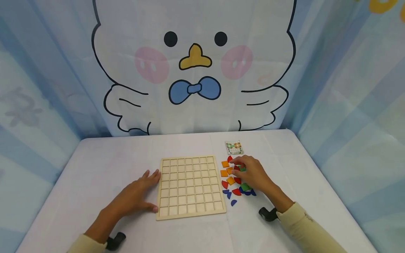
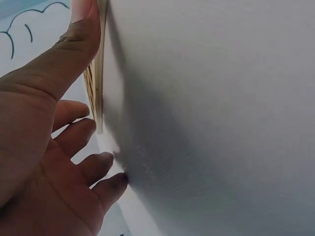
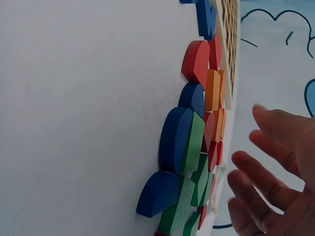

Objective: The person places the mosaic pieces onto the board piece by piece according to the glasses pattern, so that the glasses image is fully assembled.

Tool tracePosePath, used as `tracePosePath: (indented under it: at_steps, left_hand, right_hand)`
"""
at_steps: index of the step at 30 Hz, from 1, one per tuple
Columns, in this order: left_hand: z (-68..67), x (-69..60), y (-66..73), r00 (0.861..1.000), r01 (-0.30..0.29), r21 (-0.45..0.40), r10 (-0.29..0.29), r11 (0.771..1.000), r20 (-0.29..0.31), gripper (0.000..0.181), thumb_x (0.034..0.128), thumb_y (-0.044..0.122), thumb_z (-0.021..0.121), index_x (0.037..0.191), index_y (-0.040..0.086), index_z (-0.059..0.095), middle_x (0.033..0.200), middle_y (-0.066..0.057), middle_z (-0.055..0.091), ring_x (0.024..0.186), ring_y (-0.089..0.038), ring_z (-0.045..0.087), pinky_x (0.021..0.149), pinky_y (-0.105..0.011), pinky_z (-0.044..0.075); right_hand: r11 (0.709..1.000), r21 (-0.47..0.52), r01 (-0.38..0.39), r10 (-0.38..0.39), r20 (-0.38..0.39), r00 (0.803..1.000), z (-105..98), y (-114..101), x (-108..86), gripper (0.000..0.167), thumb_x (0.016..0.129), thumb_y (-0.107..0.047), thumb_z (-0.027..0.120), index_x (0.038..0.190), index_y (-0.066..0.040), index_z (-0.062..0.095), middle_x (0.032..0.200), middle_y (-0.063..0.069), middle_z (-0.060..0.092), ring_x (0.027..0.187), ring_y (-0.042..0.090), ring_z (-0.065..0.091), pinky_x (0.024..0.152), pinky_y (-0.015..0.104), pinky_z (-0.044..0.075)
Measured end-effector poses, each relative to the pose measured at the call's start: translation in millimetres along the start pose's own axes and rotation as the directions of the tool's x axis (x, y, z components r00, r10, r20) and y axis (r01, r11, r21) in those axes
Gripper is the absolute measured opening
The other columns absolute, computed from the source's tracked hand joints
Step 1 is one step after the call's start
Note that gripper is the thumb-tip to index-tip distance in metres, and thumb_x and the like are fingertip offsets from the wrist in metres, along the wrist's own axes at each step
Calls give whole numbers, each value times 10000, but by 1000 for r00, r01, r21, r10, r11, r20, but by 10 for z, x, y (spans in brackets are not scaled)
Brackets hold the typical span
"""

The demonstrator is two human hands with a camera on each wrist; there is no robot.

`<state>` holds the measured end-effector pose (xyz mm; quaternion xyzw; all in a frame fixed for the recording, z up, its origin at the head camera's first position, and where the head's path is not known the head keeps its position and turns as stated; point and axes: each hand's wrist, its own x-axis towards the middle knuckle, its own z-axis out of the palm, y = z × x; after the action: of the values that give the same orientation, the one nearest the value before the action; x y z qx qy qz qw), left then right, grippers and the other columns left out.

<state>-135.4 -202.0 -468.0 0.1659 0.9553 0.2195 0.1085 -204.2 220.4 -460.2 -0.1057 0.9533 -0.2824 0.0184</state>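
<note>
A square wooden grid board [image 1: 191,181] lies flat on the white table. Along its left edge rests my left hand [image 1: 136,195], fingers spread, the thumb near the bottom left corner and fingertips higher up. My right hand [image 1: 254,172] hovers over a loose group of small flat blocks beside the board's right edge. Its fingers are loosely bent, and the right wrist view shows nothing between them. Around it lie orange squares [image 1: 224,173], red rounded wedges [image 1: 236,192], green blocks [image 3: 177,204] and blue rounded pieces [image 3: 174,140]. The hand hides part of the group.
A small printed packet or card [image 1: 234,147] lies behind the blocks, toward the table's back edge. The white cloth-covered table [image 1: 104,165] extends on both sides. A curtain [image 1: 196,119] with a cartoon bird hangs behind it.
</note>
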Motion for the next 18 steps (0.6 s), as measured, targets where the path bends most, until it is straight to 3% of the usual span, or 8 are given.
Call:
tracePosePath:
  at_steps: [4,8,13,18]
  left_hand:
    - [9,-12,21,1000,22,8,-23,1000,9,1181,668,472,974,1645,127,407,1714,-99,389,1591,-491,294,1219,-694,338]
    - [11,-15,40,1000,22,19,-22,1000,6,1156,671,476,971,1634,130,431,1697,-124,413,1567,-527,318,1197,-710,356]
    - [10,-10,74,999,48,23,-48,999,15,1165,653,482,977,1631,147,440,1689,-205,395,1490,-626,371,1163,-733,374]
    - [17,-20,83,997,72,43,-73,997,22,1167,650,487,978,1630,150,442,1687,-224,388,1461,-653,390,1161,-730,382]
  right_hand:
    - [999,-40,-29,31,46,998,15,-23,71,365,941,-212,834,1299,-177,767,1281,74,728,1181,283,618,1061,513,570]
    - [995,-102,-20,24,36,999,44,-26,111,345,918,-205,856,1252,-159,785,1178,71,729,1126,279,615,1048,512,563]
    - [986,-164,-18,21,12,1000,110,3,148,272,900,-214,874,1157,-158,802,1004,35,679,991,230,587,951,445,575]
    - [988,-155,-17,19,11,1000,154,6,171,195,886,-219,888,1034,-160,775,921,5,661,936,205,567,901,414,560]
